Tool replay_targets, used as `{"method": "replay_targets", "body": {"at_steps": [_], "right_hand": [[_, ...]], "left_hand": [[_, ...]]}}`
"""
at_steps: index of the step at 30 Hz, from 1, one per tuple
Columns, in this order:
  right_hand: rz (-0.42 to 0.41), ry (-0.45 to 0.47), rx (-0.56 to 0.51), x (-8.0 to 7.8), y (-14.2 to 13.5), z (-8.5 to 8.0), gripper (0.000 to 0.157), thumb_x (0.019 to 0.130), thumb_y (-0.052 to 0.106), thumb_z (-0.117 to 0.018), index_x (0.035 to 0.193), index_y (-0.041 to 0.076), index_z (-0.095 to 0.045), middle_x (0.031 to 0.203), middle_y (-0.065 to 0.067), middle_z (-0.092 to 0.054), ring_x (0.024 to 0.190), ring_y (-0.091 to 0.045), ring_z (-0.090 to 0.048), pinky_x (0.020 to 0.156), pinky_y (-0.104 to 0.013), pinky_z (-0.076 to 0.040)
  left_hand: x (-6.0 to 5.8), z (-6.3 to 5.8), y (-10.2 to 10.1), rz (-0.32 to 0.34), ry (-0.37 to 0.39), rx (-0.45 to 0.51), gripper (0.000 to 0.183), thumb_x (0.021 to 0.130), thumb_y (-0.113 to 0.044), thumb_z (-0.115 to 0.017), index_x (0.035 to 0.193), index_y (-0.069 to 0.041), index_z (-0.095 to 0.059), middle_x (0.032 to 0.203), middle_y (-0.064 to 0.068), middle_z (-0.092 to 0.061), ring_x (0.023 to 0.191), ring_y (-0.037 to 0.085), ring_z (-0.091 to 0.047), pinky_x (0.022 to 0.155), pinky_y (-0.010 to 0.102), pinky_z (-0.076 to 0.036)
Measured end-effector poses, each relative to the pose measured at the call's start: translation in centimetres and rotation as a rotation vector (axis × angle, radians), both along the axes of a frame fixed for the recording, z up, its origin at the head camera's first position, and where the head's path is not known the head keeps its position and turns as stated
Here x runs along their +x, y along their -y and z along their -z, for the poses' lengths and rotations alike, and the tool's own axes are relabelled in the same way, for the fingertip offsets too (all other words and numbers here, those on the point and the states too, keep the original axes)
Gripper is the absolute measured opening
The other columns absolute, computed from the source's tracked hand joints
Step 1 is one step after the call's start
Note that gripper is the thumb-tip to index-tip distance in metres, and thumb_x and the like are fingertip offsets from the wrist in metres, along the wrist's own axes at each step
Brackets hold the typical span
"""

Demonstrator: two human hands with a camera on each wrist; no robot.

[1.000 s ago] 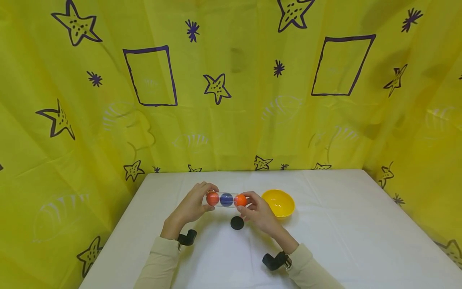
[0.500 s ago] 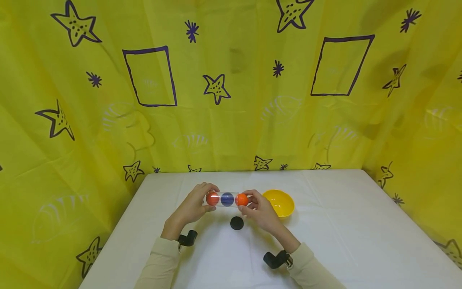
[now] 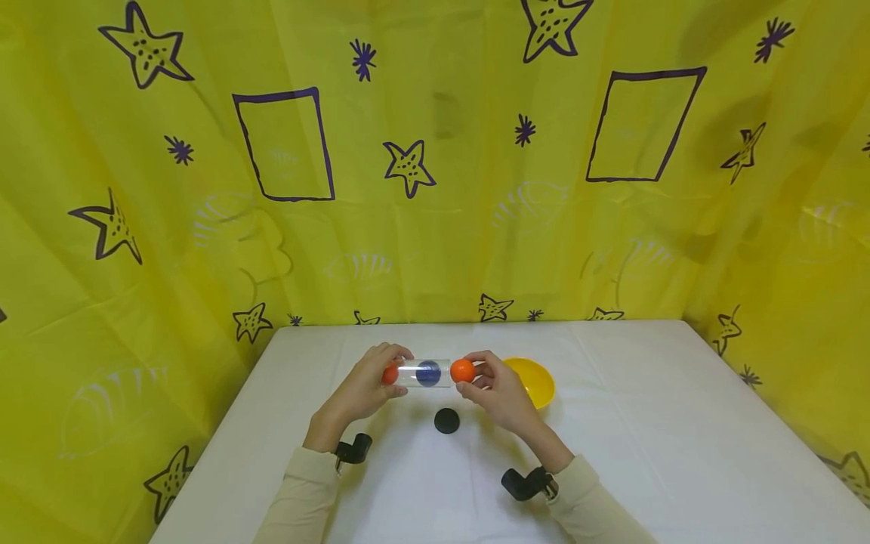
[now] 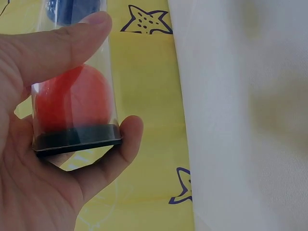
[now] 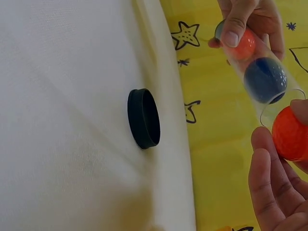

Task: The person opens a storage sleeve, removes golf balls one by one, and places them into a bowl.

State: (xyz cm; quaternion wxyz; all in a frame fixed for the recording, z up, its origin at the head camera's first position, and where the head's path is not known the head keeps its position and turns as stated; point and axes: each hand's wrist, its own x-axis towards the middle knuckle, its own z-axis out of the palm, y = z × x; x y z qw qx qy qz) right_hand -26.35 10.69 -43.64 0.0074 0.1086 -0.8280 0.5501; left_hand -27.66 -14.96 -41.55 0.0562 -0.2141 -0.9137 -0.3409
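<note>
My left hand (image 3: 367, 384) grips a clear plastic tube (image 3: 443, 364) near its black-capped end, holding it sideways above the table. Inside, a red-orange ball (image 4: 74, 98) sits against the black end cap (image 4: 79, 137), and a blue ball (image 5: 265, 80) lies farther along, near the middle. The tube's other end is uncapped and faces right. Just outside that mouth, my right hand (image 3: 501, 393) pinches an orange ball (image 3: 463, 371) between thumb and fingers. A loose black cap (image 5: 144, 119) rests on the table below the tube.
A yellow bowl (image 3: 537, 381) stands just behind my right hand, partly covered by it. The white tablecloth (image 3: 646, 423) spreads around. A yellow patterned curtain (image 3: 435, 242) hangs along the back and sides.
My right hand has drawn the orange ball out of the tube's open mouth, moving right. The red-orange ball shows farther left, deeper at the capped end. The left hand barely moved.
</note>
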Motion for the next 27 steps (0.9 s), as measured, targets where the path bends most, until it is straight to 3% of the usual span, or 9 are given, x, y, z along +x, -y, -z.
{"method": "replay_targets", "body": {"at_steps": [10, 16, 27], "right_hand": [[0.015, -0.062, 0.027, -0.5, -2.1, -1.1, 0.042, 0.08, 0.026, -0.079, 0.117, 0.023, -0.059, 0.104, -0.005, -0.069, 0.084, -0.018, -0.062, 0.071, -0.025, -0.052], [0.039, -0.113, 0.096, -1.0, -3.9, -1.9, 0.045, 0.079, 0.031, -0.079, 0.119, 0.023, -0.059, 0.112, -0.006, -0.066, 0.088, -0.019, -0.063, 0.076, -0.029, -0.053], [0.071, -0.096, 0.148, -2.1, -8.0, -2.4, 0.049, 0.08, 0.036, -0.078, 0.122, 0.021, -0.058, 0.115, -0.008, -0.063, 0.095, -0.025, -0.06, 0.075, -0.03, -0.053]], "left_hand": [[0.0, 0.0, 0.0, 0.003, -0.002, -0.005, 0.05, 0.077, -0.007, -0.079, 0.121, -0.016, -0.057, 0.116, 0.01, -0.059, 0.104, 0.02, -0.049, 0.093, 0.038, -0.049], [0.1, -0.1, 0.1, -0.001, -0.006, -0.005, 0.049, 0.077, -0.008, -0.079, 0.12, -0.016, -0.057, 0.115, 0.008, -0.059, 0.104, 0.02, -0.049, 0.092, 0.038, -0.049], [0.0, 0.0, 0.2, 0.001, -0.008, -0.003, 0.049, 0.077, -0.009, -0.08, 0.12, -0.015, -0.057, 0.114, 0.006, -0.059, 0.104, 0.02, -0.049, 0.091, 0.037, -0.049]]}}
